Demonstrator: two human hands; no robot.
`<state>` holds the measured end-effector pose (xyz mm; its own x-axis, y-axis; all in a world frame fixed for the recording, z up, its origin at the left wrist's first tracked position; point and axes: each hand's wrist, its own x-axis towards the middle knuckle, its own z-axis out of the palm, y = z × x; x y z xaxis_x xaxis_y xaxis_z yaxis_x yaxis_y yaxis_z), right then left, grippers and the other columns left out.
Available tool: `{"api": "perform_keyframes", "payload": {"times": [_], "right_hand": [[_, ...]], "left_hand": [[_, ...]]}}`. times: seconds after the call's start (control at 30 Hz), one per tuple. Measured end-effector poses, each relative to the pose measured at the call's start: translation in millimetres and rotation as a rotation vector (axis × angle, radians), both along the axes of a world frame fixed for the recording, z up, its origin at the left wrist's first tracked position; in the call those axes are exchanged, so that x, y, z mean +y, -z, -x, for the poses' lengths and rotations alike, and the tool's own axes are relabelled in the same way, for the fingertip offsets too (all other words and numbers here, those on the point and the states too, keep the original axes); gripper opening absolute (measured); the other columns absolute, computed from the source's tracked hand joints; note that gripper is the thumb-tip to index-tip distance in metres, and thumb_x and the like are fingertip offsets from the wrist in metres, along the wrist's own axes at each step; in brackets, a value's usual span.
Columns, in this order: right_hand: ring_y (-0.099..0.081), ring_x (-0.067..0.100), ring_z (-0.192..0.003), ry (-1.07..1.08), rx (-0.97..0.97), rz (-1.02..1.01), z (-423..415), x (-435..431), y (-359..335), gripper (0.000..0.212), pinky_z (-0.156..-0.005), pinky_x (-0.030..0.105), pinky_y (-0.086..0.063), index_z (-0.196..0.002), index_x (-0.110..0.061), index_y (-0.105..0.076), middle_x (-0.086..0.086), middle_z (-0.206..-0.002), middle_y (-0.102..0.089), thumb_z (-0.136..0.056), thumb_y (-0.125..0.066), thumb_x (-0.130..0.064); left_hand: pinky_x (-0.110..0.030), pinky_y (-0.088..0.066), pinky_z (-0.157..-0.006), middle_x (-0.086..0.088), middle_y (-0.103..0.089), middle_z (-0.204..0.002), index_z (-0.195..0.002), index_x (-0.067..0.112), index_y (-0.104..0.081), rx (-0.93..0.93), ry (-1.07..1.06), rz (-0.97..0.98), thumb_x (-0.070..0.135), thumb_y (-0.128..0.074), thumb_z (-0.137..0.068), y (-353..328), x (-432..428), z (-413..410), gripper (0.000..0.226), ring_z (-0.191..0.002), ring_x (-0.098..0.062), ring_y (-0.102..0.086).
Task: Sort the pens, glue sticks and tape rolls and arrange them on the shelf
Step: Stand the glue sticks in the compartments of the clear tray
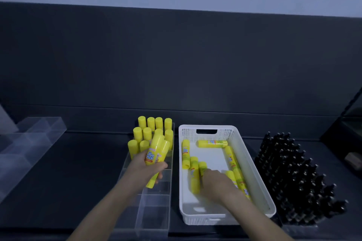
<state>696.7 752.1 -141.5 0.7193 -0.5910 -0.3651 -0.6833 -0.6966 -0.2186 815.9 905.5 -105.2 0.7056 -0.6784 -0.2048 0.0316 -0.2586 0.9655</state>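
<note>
Nearest the camera, on the dark shelf surface (68,172), two bare forearms are seen reaching forward over sorting containers. The right hand (214,183) is lowered into the white perforated plastic basket (254,164), its fingers curled down over the loose yellow glue sticks (194,176) lying flat on the basket floor; whether a stick is already pinched cannot be told, since the fingertips are hidden by the back of the hand. The left hand (146,168) is clamped around a bundle of yellow glue sticks with printed labels (154,154), held tilted above the clear acrylic divided organiser (154,207). The near compartments of that organiser are shown unfilled. Farther back, the far compartments are packed with upright yellow glue sticks (148,133), caps up, in tidy rows. To the right of the basket, a dense block of black pens (295,178) is stood in its own holder, and a second clear acrylic organiser (29,143) is seen at the far left. No tape rolls can be made out.

The step in hand is judged to be the gathering of more sticks for the next free compartment. It would be done well if one stick at a time is picked by its middle, the bundle is kept from slipping, and each stick is lowered upright just in front of the standing rows, so that none are toppled.
</note>
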Motion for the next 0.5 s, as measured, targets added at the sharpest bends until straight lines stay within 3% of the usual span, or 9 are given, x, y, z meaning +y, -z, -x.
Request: {"api": "perform_keyframes", "payload": {"times": [0.07, 0.13, 0.23, 0.33, 0.4, 0.5], "right_hand": [[-0.056, 0.029, -0.112, 0.041, -0.026, -0.009, -2.4, -1.1, -1.0, 0.031, -0.091, 0.032, -0.042, -0.112, -0.007, -0.050, 0.013, -0.120, -0.059, -0.092, -0.037, -0.027], [-0.059, 0.030, -0.105, 0.126, -0.133, -0.055, -2.6, -7.8, -7.8, 0.021, -0.087, 0.034, -0.045, -0.107, -0.010, -0.047, 0.013, -0.114, -0.061, -0.091, -0.041, -0.021], [-0.058, 0.028, -0.074, 0.273, -0.537, -0.099, 4.1, -16.9, -30.4, 0.014, -0.070, 0.039, -0.050, -0.099, -0.011, -0.051, 0.008, -0.082, -0.059, -0.085, -0.051, -0.009], [-0.052, 0.016, -0.061, 0.207, -0.850, -0.047, 4.7, -5.4, -59.5, 0.019, -0.061, 0.027, -0.042, -0.098, -0.014, -0.057, -0.007, -0.070, -0.055, -0.082, -0.060, -0.004], [-0.047, 0.009, -0.058, 0.100, -0.866, -0.047, -10.2, 7.1, -67.5, 0.022, -0.056, 0.017, -0.037, -0.097, -0.018, -0.056, -0.012, -0.068, -0.052, -0.081, -0.064, -0.007], [-0.046, 0.015, -0.064, 0.025, -0.773, -0.007, -42.3, 20.8, -58.9, 0.026, -0.057, 0.021, -0.029, -0.106, -0.015, -0.057, -0.004, -0.071, -0.053, -0.081, -0.063, -0.008]], "left_hand": [[-0.024, -0.048, -0.050, -0.010, -0.062, -0.069, -0.096, -0.004, -0.062, 0.031, -0.015, 0.030, 0.019, -0.072, -0.066, 0.7, 11.1, -4.1, 0.039, -0.054, -0.012, -0.057], [-0.023, -0.048, -0.049, -0.005, -0.064, -0.065, -0.093, -0.001, -0.066, 0.049, -0.050, 0.068, 0.008, -0.073, -0.075, 1.7, 21.8, -9.1, 0.022, -0.053, -0.011, -0.057], [-0.026, -0.050, -0.054, -0.009, -0.066, -0.068, -0.090, 0.003, -0.066, 0.058, -0.090, 0.110, 0.002, -0.067, -0.080, 3.8, 38.8, -20.7, 0.010, -0.060, -0.016, -0.060], [-0.029, -0.053, -0.060, -0.005, -0.069, -0.072, -0.089, 0.009, -0.066, 0.057, -0.113, 0.130, 0.013, -0.076, -0.072, 3.0, 50.7, -28.5, 0.021, -0.070, -0.021, -0.064], [-0.033, -0.055, -0.064, -0.004, -0.071, -0.078, -0.092, 0.012, -0.064, 0.071, -0.116, 0.122, 0.016, -0.074, -0.077, 3.2, 54.6, -29.4, 0.018, -0.075, -0.022, -0.067], [-0.036, -0.058, -0.060, -0.003, -0.071, -0.086, -0.095, 0.019, -0.063, 0.076, -0.121, 0.086, 0.021, -0.064, -0.085, 4.4, 63.4, -28.9, 0.010, -0.077, -0.020, -0.069]]}}
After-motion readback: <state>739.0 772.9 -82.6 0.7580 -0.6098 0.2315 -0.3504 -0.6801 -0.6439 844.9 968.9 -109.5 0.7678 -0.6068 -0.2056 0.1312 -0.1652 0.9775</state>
